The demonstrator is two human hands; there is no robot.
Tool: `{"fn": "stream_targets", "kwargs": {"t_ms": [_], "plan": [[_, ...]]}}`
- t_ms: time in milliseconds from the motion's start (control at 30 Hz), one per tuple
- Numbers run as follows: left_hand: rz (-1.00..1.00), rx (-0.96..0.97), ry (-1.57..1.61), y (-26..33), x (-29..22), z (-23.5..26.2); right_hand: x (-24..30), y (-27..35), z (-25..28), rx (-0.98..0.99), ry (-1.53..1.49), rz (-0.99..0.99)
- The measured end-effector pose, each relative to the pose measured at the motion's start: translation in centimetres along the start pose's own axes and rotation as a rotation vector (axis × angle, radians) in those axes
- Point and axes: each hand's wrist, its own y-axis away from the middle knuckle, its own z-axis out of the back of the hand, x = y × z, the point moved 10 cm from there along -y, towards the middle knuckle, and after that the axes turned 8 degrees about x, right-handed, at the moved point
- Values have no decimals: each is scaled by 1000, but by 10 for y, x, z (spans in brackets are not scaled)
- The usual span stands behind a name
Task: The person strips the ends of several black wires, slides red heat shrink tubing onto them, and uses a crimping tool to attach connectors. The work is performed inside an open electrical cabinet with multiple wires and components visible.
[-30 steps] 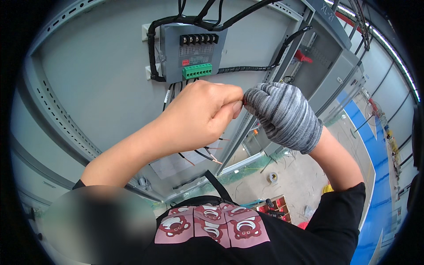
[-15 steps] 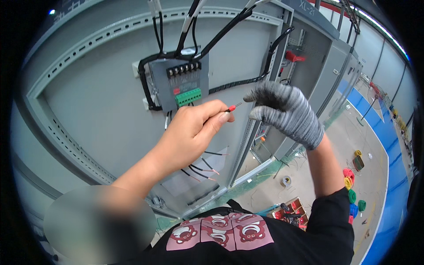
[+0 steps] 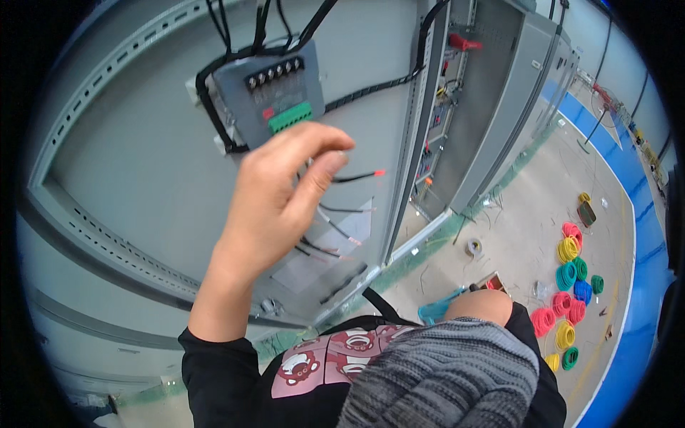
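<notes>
Left hand (image 3: 275, 196) pinches black, apparently red-tipped wire (image 3: 357, 175).

The terminal module (image 3: 267, 100) sits mounted on the cabinet back panel (image 3: 128, 164) at about twelve o'clock, cables running up from its top. The left hand (image 3: 275, 196) is raised just below it, fingers (image 3: 321, 167) pinching a wire (image 3: 357, 176) that points toward three o'clock. More loose wires (image 3: 342, 232) hang beneath. The gloved right hand (image 3: 442, 378) lies low at six o'clock. Wire coils (image 3: 571, 274) lie on the floor (image 3: 528, 214) at four o'clock.
</notes>
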Motion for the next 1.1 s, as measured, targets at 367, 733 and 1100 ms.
{"fn": "stream_targets", "kwargs": {"t_ms": [367, 733, 1100], "plan": [[65, -495, 277, 117, 29, 35, -29, -4, -32, 2, -254, -105], [198, -534, -20, 156, -2, 19, 9, 10, -31, 40, -368, -236], [294, -516, -202, 160, -11, 13, 7, 116, 30, -666, -46, -621]]}}
